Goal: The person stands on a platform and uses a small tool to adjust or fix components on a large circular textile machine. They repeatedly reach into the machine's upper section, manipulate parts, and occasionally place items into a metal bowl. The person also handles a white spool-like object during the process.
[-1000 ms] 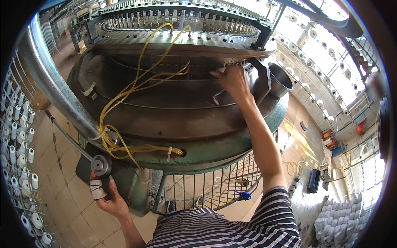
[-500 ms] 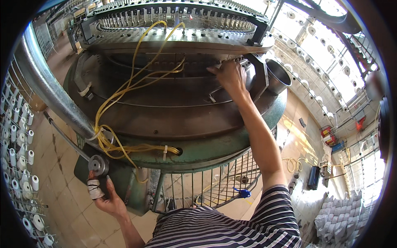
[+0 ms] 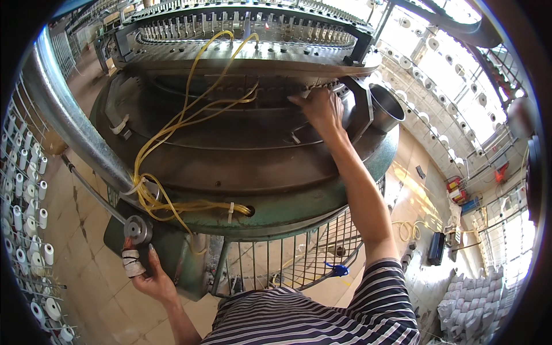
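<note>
A large round knitting machine (image 3: 259, 161), dark brown and green, stands before me. My right hand (image 3: 325, 109) reaches in below its upper plate (image 3: 276, 68), thumb stretched left and the other fingers curled in against the machine's inner ring. Its fingertips are hidden, and so is whatever they hold. At the lower left my left hand (image 3: 155, 282) is closed on a crank handle (image 3: 133, 263) wrapped in whitish tape. A round grey metal hub (image 3: 138, 230) sits just above that handle, with a long rod running up and left from it. Yellow tubes (image 3: 150, 144) hang over the machine's front.
A steel cup (image 3: 386, 109) is fixed at the machine's right. A thick metal post (image 3: 80, 126) slants past on the left. Below the rim is a barred guard (image 3: 287, 261) with a blue clip (image 3: 338, 269). Racks of white yarn cones (image 3: 34, 230) line the left; white sacks (image 3: 474, 305) lie lower right.
</note>
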{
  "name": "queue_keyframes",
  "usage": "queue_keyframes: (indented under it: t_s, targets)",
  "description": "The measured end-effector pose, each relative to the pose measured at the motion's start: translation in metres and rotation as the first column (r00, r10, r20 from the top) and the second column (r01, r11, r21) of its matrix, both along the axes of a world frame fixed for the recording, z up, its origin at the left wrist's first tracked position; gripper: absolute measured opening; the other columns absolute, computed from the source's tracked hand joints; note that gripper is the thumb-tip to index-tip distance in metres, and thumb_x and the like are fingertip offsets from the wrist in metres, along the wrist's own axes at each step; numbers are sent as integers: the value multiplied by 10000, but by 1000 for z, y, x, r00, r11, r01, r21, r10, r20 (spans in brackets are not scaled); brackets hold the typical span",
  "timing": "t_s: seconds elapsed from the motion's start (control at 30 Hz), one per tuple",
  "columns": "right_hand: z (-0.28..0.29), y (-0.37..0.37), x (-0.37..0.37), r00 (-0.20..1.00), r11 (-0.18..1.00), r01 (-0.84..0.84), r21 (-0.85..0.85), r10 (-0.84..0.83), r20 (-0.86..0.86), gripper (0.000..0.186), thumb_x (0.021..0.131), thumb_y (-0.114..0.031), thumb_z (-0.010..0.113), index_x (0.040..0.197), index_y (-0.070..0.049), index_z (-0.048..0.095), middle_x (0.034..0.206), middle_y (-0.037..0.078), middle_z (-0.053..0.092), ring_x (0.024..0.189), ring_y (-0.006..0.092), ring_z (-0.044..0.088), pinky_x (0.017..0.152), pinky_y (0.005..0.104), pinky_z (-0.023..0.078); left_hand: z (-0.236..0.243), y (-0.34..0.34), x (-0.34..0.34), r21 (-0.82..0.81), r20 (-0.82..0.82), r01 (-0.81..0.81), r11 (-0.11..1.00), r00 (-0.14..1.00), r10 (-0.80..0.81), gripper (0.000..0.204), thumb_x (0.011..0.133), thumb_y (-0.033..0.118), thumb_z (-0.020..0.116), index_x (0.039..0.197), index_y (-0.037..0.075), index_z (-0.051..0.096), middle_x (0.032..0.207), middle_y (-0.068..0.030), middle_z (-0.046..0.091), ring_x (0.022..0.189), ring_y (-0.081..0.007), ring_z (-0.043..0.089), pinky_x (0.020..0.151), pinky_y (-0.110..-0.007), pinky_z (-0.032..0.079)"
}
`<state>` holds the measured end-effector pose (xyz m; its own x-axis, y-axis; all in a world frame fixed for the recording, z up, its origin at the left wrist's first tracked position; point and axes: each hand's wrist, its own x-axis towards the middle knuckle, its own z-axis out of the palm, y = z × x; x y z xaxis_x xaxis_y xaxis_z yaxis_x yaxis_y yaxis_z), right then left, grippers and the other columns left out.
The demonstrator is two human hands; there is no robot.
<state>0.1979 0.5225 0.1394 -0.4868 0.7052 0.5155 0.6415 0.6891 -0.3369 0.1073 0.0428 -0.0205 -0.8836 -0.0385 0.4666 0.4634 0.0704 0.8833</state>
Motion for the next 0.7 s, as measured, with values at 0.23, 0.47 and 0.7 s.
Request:
queue_keyframes:
  t_s: [0.23, 0.47, 0.7]
  targets:
    - [-1, -1, 1, 1000, 1000, -20, 14, 20, -21, 271, 827, -316, 794, 846, -47, 765, 805, 202, 717, 815, 404, 704, 728, 484, 534, 12, 7, 2, -36, 16, -87, 996, 996, 87, 361, 932, -26, 705, 1271, -99, 606, 1262, -116, 644, 1075, -141, 606, 924, -273, 509]
    - [-3, 3, -1, 1000, 1000, -19, -10, 19, 13, 256, 815, -314, 797, 859, -63, 778, 828, 206, 722, 824, 394, 710, 745, 484, 543, 15, 7, 4, -20, -11, -41, 999, 999, 40, 396, 927, -44, 693, 1307, -92, 592, 1303, -130, 631, 1151, -160, 582, 947, -289, 508]
    - [-3, 3, -3, 1000, 1000, -11, 10, 10, 27, 326, 809, -374, 812, 873, -57, 775, 824, 206, 723, 836, 405, 706, 754, 488, 543, 8, 2, 2, -70, -39, -37, 997, 999, 34, 442, 919, -79, 670, 1350, -75, 573, 1359, -135, 607, 1203, -188, 570, 991, -300, 477]
